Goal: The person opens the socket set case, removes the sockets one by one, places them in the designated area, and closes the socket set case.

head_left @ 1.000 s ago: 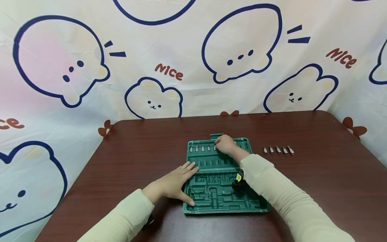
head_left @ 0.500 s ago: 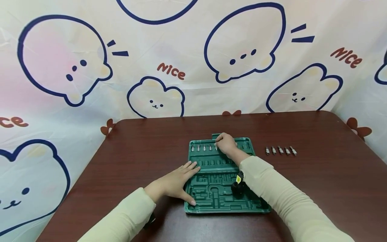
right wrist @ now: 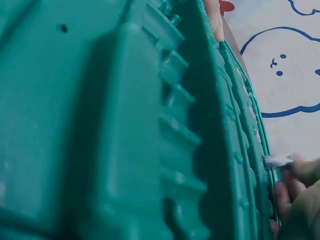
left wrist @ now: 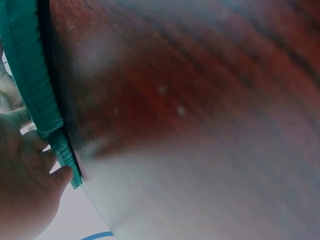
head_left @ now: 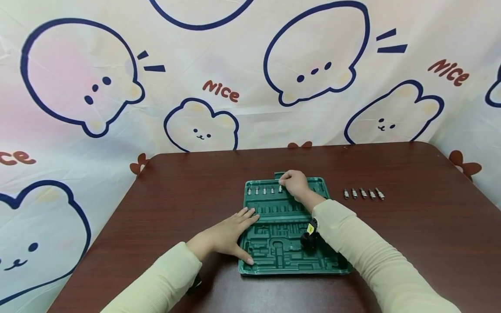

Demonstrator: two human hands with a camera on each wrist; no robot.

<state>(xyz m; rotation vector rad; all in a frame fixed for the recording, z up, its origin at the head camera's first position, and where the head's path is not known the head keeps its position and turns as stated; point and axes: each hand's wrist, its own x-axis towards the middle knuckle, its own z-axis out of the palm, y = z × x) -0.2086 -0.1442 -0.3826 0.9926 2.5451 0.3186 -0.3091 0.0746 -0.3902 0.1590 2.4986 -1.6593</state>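
An unfolded green tool case [head_left: 293, 221] lies on the table. A short row of small silver socket bits [head_left: 265, 191] sits in the slots along its far edge. At the right end of that row, my right hand [head_left: 296, 184] pinches another silver socket bit [head_left: 280, 188] by its upper end; the right wrist view shows this socket bit [right wrist: 277, 161] at the fingertips, somewhat blurred. My left hand [head_left: 228, 234] rests with spread fingers on the case's left edge. In the left wrist view, the left hand [left wrist: 25, 185] touches the case's side [left wrist: 32, 75].
Several more socket bits [head_left: 363, 193] stand in a line on the brown table [head_left: 188, 187], right of the case. Empty moulded recesses fill the case's near half. A black wrist camera [head_left: 309, 238] on the right arm hangs over it. A patterned cloth [head_left: 250, 126] hangs behind the table.
My right hand has shifted slightly, leaving more of the pinched socket bit visible. The left hand has stayed on the case's edge. The head view has shifted a little.
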